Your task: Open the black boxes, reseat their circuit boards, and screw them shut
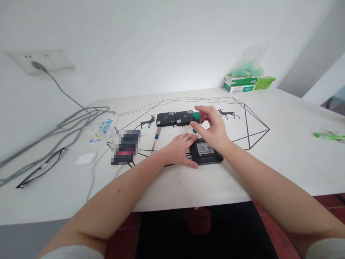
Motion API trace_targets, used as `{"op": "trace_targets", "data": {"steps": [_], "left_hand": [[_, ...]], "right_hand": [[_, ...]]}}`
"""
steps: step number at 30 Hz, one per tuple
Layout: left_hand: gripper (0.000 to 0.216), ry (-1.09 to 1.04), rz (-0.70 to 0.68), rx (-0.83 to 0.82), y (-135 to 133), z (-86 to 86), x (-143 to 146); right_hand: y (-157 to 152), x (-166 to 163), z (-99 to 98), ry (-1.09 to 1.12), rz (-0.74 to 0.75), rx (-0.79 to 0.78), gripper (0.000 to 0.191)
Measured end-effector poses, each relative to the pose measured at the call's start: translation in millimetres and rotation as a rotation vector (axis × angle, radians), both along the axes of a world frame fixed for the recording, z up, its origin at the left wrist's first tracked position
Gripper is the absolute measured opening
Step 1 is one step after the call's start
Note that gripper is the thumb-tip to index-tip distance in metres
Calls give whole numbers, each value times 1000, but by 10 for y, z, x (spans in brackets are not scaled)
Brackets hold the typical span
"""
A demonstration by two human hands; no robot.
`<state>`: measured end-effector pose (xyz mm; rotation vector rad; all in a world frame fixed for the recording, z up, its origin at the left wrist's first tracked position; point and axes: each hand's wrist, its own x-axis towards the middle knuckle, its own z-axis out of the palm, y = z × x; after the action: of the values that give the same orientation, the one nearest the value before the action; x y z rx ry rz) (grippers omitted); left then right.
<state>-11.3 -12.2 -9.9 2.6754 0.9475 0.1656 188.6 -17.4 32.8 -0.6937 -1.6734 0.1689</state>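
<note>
A black square box (pixel 207 158) with a white printed label lies flat on the table in front of me. At its left side, my left hand (pixel 181 150) grips it, fingers along the far corner and thumb at the near corner. My right hand (pixel 212 126) is closed around the green handle of a screwdriver (pixel 196 117). The screwdriver stands upright, its shaft pointing down at the box's far left corner; my fingers partly hide the tip. Beyond my hands, two similar black boxes, a left one (pixel 166 119) and a right one (pixel 183 118), sit side by side.
A second screwdriver (pixel 156 136) lies left of my hands. Further left are a blurred-out phone (pixel 126 147), a white case (pixel 86 158), glasses (pixel 41 168), a power strip (pixel 104 129) and grey cables (pixel 72 135). Green-and-white boxes (pixel 239 84) stand at the back right.
</note>
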Motion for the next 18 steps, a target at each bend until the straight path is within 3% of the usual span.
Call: {"op": "trace_targets", "data": {"steps": [18], "left_hand": [[142, 12, 2, -19, -18, 37, 7]], "right_hand": [[-23, -8, -1, 72, 8, -11, 34]]}}
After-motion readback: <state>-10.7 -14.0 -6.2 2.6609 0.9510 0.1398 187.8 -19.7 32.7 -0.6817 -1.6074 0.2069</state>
